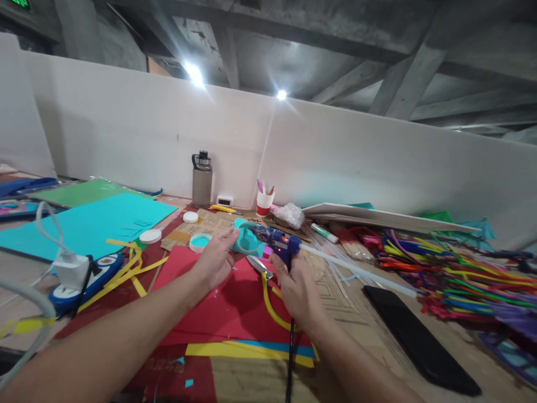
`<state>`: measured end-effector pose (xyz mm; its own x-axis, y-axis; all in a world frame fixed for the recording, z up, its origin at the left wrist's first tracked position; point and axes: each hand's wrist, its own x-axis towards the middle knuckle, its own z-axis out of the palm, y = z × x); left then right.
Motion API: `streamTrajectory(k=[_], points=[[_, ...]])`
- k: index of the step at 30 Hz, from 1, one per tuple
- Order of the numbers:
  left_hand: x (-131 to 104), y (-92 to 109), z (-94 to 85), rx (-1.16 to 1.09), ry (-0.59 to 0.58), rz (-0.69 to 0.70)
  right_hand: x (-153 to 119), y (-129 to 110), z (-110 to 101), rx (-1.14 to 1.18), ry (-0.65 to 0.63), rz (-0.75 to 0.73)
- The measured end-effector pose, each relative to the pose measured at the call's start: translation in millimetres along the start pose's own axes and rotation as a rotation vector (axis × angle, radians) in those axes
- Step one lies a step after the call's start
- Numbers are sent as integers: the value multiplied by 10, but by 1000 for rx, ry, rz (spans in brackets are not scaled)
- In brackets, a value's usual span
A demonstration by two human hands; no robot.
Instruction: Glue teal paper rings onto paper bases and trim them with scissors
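My right hand [300, 280] is closed round the handle of a blue hot glue gun [285, 242], with a long clear glue stick [356, 268] sticking out of its back. The gun's nozzle points left at a turquoise round paper piece [248, 239]. My left hand [218, 251] pinches that piece by its left side. Whether the nozzle touches it I cannot tell. Just below lie yellow-handled scissors [267, 291] on red sheets [201, 302]. A white round lid with a turquoise inside [200, 242] sits beside my left hand.
A large turquoise sheet [96, 221], yellow strips [126, 274] and a blue power strip [90, 282] are at left. A bottle [202, 182] and pen cup [264, 202] stand at the back. A black phone [419, 338] and colourful pipe cleaners [461, 280] lie at right.
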<state>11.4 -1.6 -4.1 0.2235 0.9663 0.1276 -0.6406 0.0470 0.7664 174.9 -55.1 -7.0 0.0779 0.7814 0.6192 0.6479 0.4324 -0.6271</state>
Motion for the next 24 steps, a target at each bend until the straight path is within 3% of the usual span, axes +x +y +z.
streamTrajectory(k=[3, 10, 24], points=[[-1, -8, 3, -10, 2, 14, 5, 3, 0, -5, -49, 8], [-7, 7, 14, -32, 3, 24, -1, 17, 8, -5, -23, -17], [-52, 26, 43, -43, -22, -105, 9, -2, 15, -12, -21, 31]])
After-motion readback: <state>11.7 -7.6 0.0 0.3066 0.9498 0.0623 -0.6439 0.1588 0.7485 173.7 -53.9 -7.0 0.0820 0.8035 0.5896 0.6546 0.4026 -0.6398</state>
